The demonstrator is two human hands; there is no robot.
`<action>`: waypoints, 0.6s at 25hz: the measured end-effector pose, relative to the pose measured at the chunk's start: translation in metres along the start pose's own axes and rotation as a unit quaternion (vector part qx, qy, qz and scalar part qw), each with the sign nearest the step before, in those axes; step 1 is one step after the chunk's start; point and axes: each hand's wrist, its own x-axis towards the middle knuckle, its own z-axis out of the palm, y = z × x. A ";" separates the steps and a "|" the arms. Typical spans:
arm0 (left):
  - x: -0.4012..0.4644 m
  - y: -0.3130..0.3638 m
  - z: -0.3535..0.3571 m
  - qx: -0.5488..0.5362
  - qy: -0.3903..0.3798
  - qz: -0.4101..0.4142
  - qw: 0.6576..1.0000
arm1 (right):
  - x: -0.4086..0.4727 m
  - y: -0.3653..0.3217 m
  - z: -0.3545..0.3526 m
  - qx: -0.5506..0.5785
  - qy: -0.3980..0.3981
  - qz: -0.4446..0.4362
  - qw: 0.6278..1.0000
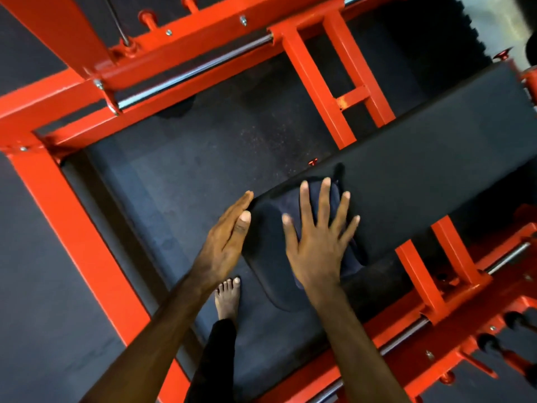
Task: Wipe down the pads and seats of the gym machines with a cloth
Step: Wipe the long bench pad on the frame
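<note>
- The long black pad (421,170) runs diagonally from the lower middle of the view up toward the upper right, carried on the red steel frame (316,91) of the gym machine
- The dark cloth (325,199) lies flat on the near end of the pad, close to its rounded tip
- The right hand (316,242) is spread flat on top of the cloth, fingers straight and fanned apart, pressing it against the pad; this grip is apart, not curled round the cloth
- The cloth shows beyond the fingertips and along the side of the hand away from the left hand
- The left hand (226,237) rests against the pad's side edge, just beside the cloth, with fingers straight and held together and the thumb lying on the pad's top surface; its grip is also apart and clamped on nothing
- A bare foot (228,298) stands on the dark rubber floor (189,170) below the pad's near end, between the two forearms
- Chrome rods (194,74) run along the red frame, one beyond the pad and one on its near side
</note>
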 end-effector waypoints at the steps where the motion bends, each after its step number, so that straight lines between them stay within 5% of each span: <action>1: -0.002 -0.002 0.000 0.000 0.010 -0.001 1.000 | 0.012 -0.023 0.001 0.009 -0.003 0.019 1.000; 4: -0.008 -0.012 -0.001 -0.044 0.060 -0.029 0.997 | -0.009 -0.050 0.007 -0.006 -0.016 -0.109 0.994; 8: -0.016 -0.017 -0.007 -0.092 0.059 -0.073 0.991 | -0.063 0.009 -0.001 -0.022 -0.043 -0.234 0.971; 13: -0.018 -0.018 -0.003 -0.105 0.054 -0.064 0.991 | -0.004 -0.041 0.004 0.008 -0.002 -0.032 0.999; 15: -0.017 -0.019 0.000 -0.167 0.074 -0.070 0.981 | -0.006 -0.069 0.005 -0.001 -0.023 -0.085 0.996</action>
